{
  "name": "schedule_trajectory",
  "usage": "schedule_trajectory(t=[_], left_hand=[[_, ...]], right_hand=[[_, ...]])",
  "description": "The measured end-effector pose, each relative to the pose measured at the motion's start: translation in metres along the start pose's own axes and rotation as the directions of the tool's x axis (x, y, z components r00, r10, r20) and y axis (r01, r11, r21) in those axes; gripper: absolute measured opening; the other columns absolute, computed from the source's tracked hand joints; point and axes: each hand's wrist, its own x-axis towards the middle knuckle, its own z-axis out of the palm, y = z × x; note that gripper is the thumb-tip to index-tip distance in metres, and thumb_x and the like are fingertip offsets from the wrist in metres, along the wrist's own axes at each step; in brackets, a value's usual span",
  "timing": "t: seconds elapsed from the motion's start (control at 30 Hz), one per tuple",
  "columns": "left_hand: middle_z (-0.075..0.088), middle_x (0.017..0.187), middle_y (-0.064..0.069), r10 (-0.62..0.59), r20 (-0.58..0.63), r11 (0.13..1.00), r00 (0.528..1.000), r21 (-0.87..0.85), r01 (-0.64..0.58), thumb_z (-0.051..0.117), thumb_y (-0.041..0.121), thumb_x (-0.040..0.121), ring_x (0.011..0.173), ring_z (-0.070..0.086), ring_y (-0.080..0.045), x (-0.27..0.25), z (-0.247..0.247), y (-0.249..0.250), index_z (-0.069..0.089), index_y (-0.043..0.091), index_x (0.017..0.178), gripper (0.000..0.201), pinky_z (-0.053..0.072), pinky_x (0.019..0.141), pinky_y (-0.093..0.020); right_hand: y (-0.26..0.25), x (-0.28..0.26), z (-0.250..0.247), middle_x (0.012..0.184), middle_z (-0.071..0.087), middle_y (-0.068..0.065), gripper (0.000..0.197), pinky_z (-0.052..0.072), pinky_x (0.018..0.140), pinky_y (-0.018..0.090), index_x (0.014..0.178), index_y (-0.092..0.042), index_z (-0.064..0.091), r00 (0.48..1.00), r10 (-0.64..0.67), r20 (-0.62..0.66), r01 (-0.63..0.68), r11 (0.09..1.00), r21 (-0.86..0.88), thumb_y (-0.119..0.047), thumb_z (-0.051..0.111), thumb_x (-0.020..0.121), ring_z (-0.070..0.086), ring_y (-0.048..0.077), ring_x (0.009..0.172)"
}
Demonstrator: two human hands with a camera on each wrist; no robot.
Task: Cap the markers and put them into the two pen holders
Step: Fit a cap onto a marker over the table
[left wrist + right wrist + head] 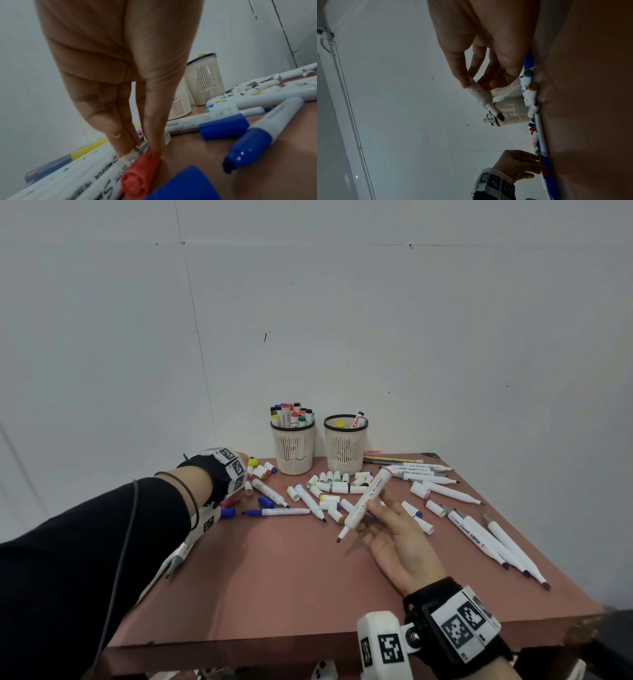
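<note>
Reddish-brown wooden table (308, 577) against plain white wall (308, 302), strewn with white uncapped markers. Two cream perforated plastic pen holders (293, 446) at rear. Right hand (394, 535) pinches a white brown-tipped marker (364, 502); left hand (120, 67) pinches red cap (140, 174).

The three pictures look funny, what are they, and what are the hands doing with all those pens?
A person wears three cameras: one on the head, one on each wrist. The head picture shows a brown table strewn with uncapped markers and loose caps, plus two pen holders at the back. The right hand holds an uncapped marker above the table; its wrist camera shows that sideways. The left hand reaches down, fingertips on a red cap beside the blue caps.
</note>
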Motion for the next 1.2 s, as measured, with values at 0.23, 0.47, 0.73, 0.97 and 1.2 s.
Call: schedule_trajectory(t=[0.23,0.47,0.73,0.97,1.2], left_hand=[[0.065,0.093,0.003,-0.009,0.028,0.998,1.0,0.063,0.007,0.058,0.035,0.087,0.084,0.06,-0.013,-0.016,-0.007,0.01,0.063,0.017,0.111,0.03,0.051,0.079,-0.024],[0.071,0.094,-0.002,0.034,0.065,0.983,0.997,-0.183,-0.022,0.073,0.022,0.068,0.082,0.066,-0.016,-0.008,-0.004,0.012,0.069,0.012,0.088,0.023,0.053,0.07,-0.028],[0.064,0.12,-0.002,0.058,0.108,0.968,0.992,-0.249,-0.029,0.079,0.031,0.071,0.108,0.062,-0.022,-0.017,0.0,0.009,0.061,0.018,0.121,0.055,0.051,0.092,-0.034],[0.068,0.11,-0.003,0.019,0.049,0.948,0.999,-0.319,-0.002,0.077,0.036,0.072,0.1,0.064,-0.02,-0.023,-0.004,0.013,0.064,0.013,0.114,0.049,0.053,0.09,-0.034],[0.069,0.089,-0.001,0.001,-0.178,0.676,0.984,-0.725,-0.132,0.075,0.015,0.077,0.08,0.059,-0.012,-0.056,-0.032,0.01,0.073,0.012,0.097,0.02,0.047,0.067,-0.021]], right_hand=[[-0.001,-0.001,0.001,0.083,0.07,0.009,0.034,0.053,0.085,0.036,0.105,-0.011,0.061,1.0,-0.006,0.016,0.006,1.0,0.004,-0.001,0.06,0.073,0.057,0.034,0.107],[0.001,0.001,-0.001,0.087,0.07,0.008,0.034,0.053,0.082,0.034,0.107,-0.012,0.06,1.0,-0.013,0.012,0.013,1.0,-0.011,-0.002,0.06,0.075,0.051,0.04,0.12],[-0.001,-0.002,0.0,0.081,0.071,0.007,0.029,0.056,0.069,0.027,0.101,-0.013,0.061,1.0,-0.025,-0.001,0.025,1.0,-0.009,-0.002,0.059,0.074,0.062,0.03,0.1],[0.001,0.0,-0.002,0.086,0.07,0.01,0.034,0.047,0.096,0.04,0.107,-0.01,0.06,1.0,-0.008,-0.024,0.008,1.0,-0.011,-0.001,0.061,0.074,0.058,0.036,0.109],[0.001,0.001,0.001,0.085,0.065,0.009,0.021,0.05,0.053,0.021,0.101,-0.009,0.061,0.998,-0.025,-0.062,0.024,1.0,-0.019,0.002,0.055,0.084,0.06,0.025,0.088]])
